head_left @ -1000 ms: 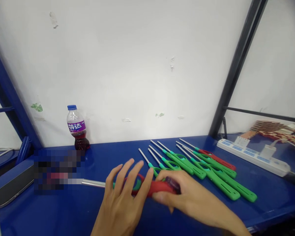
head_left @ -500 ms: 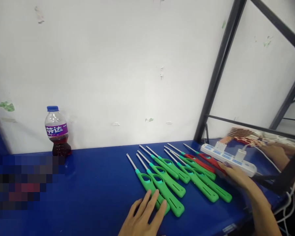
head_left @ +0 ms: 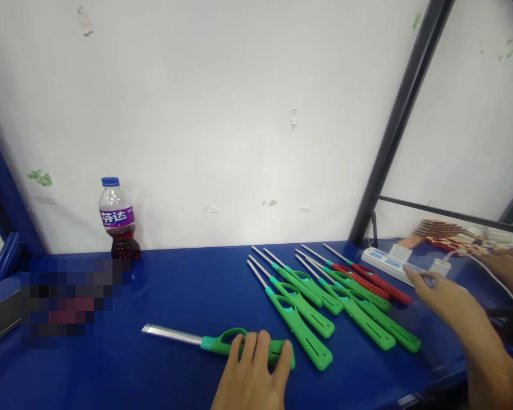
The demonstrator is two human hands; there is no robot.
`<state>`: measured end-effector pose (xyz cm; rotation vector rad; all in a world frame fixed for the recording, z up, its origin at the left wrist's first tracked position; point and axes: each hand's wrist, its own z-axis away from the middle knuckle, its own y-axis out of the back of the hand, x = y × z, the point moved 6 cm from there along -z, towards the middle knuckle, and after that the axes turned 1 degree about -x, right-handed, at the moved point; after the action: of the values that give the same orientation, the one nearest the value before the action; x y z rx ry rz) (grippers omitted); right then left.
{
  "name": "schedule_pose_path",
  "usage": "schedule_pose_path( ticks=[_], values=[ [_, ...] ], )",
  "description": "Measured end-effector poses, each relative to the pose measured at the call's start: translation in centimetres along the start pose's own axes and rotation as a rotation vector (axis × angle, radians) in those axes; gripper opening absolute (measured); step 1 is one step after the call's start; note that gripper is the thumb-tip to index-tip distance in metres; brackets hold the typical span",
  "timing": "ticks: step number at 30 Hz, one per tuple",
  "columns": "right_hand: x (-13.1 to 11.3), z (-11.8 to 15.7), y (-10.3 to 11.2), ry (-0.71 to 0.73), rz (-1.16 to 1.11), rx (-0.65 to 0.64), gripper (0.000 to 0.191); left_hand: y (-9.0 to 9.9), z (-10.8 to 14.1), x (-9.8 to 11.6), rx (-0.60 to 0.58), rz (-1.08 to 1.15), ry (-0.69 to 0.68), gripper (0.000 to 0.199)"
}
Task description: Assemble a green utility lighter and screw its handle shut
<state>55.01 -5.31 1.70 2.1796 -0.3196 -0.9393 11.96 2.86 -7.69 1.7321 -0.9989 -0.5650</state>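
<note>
My left hand (head_left: 254, 370) is closed over the handle of a green long-nosed lighter (head_left: 217, 344), whose metal nozzle points left. Just right of it lies a row of green lighters (head_left: 301, 327) with their nozzles toward the wall. At the row's right end are a red lighter (head_left: 378, 280) and another red one partly under a green one. My right hand (head_left: 448, 302) is raised beside the red lighter, fingers apart, and I see nothing in it.
Behind the right hand is a white power strip (head_left: 382, 261) with plugs and cables. A bottle of dark drink (head_left: 123, 242) stands by the wall at left. A dark metal post (head_left: 393, 131) rises at right. Past it another person's hand (head_left: 507, 267) is near stacked brown pieces (head_left: 438, 229).
My left hand has taken one green lighter from the row and turned it so the nozzle points left. My right hand has let go of the red lighter and moved off it.
</note>
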Motion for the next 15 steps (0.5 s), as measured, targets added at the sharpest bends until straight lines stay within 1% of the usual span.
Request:
schedule_pose_path(
  ticks=[1, 2, 3, 4, 5, 8, 10, 12, 15],
  values=[
    [-0.9, 0.5, 0.4, -0.034, -0.059, -0.009, 0.032, 0.4, 0.0, -0.6, -0.020, 0.012, 0.022, 0.050],
    [-2.3, 1.1, 0.6, -0.032, -0.134, -0.045, 0.045, 0.8, 0.0, -1.3, -0.043, 0.022, 0.042, 0.051],
    [-4.3, 2.0, 0.5, 0.003, -0.224, -0.096, 0.062, 1.2, 0.1, -2.1, -0.067, 0.032, 0.057, 0.052],
    [-6.6, 3.1, 0.2, 0.058, -0.318, -0.163, 0.074, 1.7, 0.2, -2.9, -0.087, 0.038, 0.078, 0.054],
    [-9.3, 4.4, -0.3, 0.132, -0.414, -0.257, 0.073, 2.1, 0.3, -3.6, -0.114, 0.048, 0.091, 0.055],
    [-17.3, 9.0, -1.6, 0.323, -0.627, -0.442, 0.063, 3.0, 1.0, -5.5, -0.193, 0.075, 0.128, 0.055],
    [-21.2, 11.8, -2.6, 0.402, -0.728, -0.531, 0.055, 3.3, 1.6, -6.6, -0.238, 0.088, 0.154, 0.057],
    [-23.7, 13.9, -3.6, 0.441, -0.803, -0.600, 0.049, 3.4, 2.2, -7.4, -0.274, 0.104, 0.170, 0.062],
    [-25.1, 15.8, -4.9, 0.452, -0.871, -0.633, 0.040, 3.2, 2.8, -8.0, -0.316, 0.141, 0.207, 0.064]
  ],
)
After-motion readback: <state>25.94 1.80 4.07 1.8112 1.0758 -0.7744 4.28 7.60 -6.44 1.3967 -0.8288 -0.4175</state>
